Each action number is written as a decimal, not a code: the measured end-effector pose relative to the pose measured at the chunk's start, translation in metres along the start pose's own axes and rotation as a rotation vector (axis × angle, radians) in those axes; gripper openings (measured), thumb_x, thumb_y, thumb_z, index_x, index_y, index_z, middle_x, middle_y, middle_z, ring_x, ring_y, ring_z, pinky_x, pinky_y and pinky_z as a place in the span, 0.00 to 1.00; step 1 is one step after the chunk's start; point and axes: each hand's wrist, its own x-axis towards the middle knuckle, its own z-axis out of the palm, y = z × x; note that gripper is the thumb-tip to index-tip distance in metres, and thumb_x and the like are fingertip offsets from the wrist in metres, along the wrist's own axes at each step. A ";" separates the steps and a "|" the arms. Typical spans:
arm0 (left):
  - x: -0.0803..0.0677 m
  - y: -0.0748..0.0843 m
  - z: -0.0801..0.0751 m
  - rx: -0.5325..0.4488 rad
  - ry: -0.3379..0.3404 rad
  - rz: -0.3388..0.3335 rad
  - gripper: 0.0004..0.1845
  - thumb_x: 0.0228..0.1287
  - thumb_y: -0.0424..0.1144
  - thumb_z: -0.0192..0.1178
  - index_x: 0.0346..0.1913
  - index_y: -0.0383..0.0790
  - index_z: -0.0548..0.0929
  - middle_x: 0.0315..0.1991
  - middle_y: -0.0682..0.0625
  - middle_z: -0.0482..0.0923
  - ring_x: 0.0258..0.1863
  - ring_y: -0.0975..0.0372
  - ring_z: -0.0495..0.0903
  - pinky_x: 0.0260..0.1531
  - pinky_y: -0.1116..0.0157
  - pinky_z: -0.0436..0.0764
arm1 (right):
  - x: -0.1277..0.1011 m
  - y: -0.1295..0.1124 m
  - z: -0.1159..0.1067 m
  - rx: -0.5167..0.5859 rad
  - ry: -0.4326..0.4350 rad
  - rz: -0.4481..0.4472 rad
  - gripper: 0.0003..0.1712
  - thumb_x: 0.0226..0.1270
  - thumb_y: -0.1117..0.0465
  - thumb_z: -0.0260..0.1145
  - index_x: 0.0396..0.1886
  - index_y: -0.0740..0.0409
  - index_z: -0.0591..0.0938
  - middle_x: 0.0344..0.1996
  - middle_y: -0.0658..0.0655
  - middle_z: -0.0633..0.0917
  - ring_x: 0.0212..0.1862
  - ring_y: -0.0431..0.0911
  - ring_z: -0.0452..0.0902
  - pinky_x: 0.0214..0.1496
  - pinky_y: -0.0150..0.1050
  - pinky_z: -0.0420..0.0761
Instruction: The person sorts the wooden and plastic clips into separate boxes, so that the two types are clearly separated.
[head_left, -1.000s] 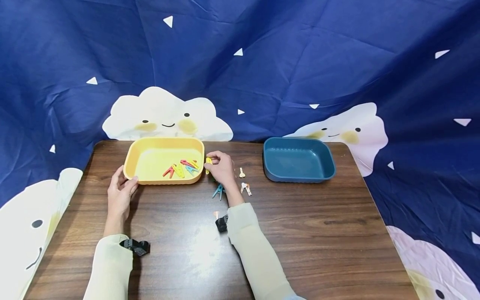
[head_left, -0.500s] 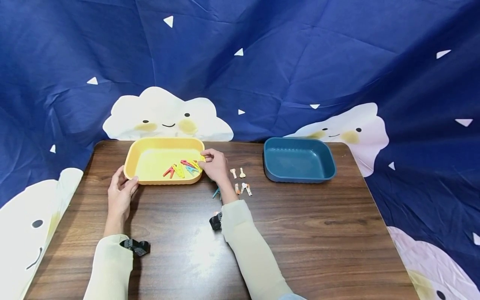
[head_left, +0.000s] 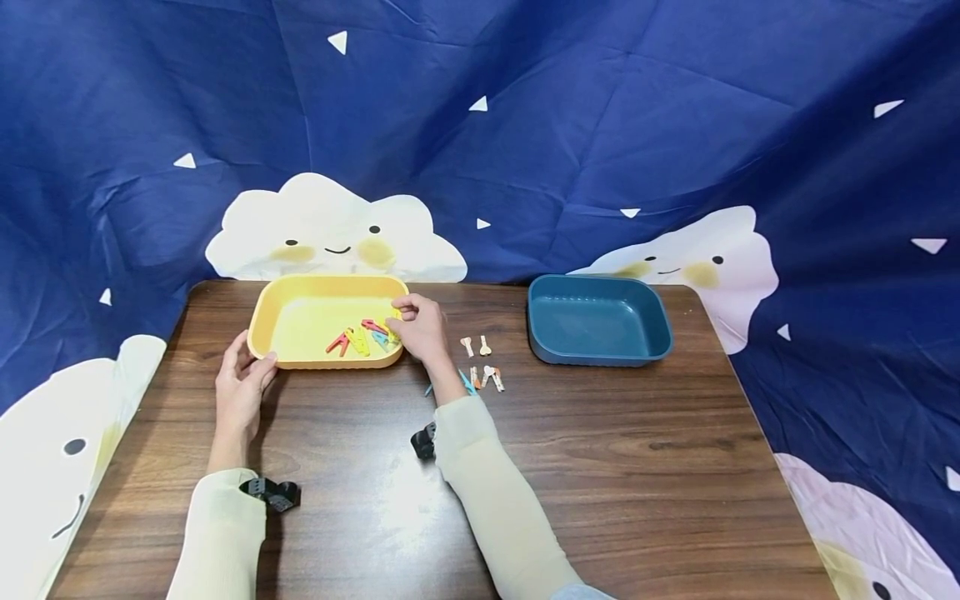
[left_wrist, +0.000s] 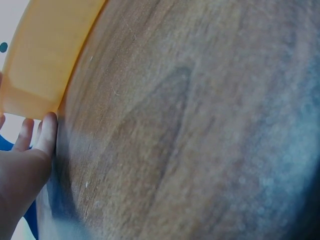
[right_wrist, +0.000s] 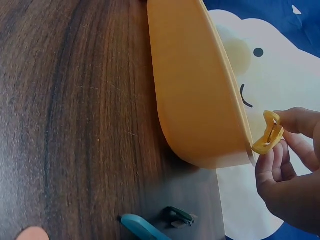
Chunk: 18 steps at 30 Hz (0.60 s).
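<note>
Yellow clothespin [right_wrist: 268,134], long axis upright, pinched by right hand [head_left: 420,327] fingers over yellow tray [head_left: 258,321].

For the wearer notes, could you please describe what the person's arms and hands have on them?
Both arms wear long pale cream sleeves reaching the wrists. The left hand and right hand are bare, without gloves. A small black camera unit is strapped at the left wrist, and another black unit at the right wrist.
</note>
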 end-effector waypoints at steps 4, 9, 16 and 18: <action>0.000 0.001 0.000 0.005 0.000 -0.004 0.36 0.69 0.24 0.61 0.76 0.48 0.66 0.54 0.48 0.70 0.43 0.69 0.79 0.45 0.74 0.82 | -0.001 -0.002 0.003 0.010 -0.011 -0.005 0.15 0.55 0.70 0.74 0.44 0.66 0.88 0.36 0.57 0.84 0.38 0.43 0.77 0.41 0.27 0.76; -0.001 0.001 0.000 0.013 0.003 -0.003 0.36 0.69 0.25 0.62 0.76 0.48 0.66 0.55 0.48 0.70 0.44 0.68 0.79 0.46 0.74 0.82 | -0.002 -0.003 0.008 -0.001 -0.035 -0.007 0.14 0.57 0.69 0.76 0.45 0.66 0.87 0.37 0.59 0.85 0.34 0.36 0.73 0.39 0.28 0.76; -0.002 0.001 0.001 0.025 0.009 -0.002 0.35 0.69 0.25 0.62 0.76 0.48 0.66 0.54 0.47 0.70 0.43 0.69 0.79 0.45 0.75 0.82 | -0.006 -0.006 0.014 -0.116 -0.014 -0.035 0.15 0.59 0.64 0.78 0.45 0.62 0.88 0.36 0.55 0.84 0.38 0.44 0.78 0.42 0.32 0.77; -0.002 0.001 0.001 0.025 0.010 0.000 0.35 0.69 0.25 0.62 0.76 0.48 0.66 0.54 0.47 0.70 0.43 0.69 0.79 0.45 0.75 0.82 | -0.007 -0.007 0.015 -0.152 -0.006 -0.050 0.15 0.59 0.63 0.78 0.45 0.61 0.88 0.38 0.57 0.84 0.42 0.48 0.80 0.43 0.32 0.77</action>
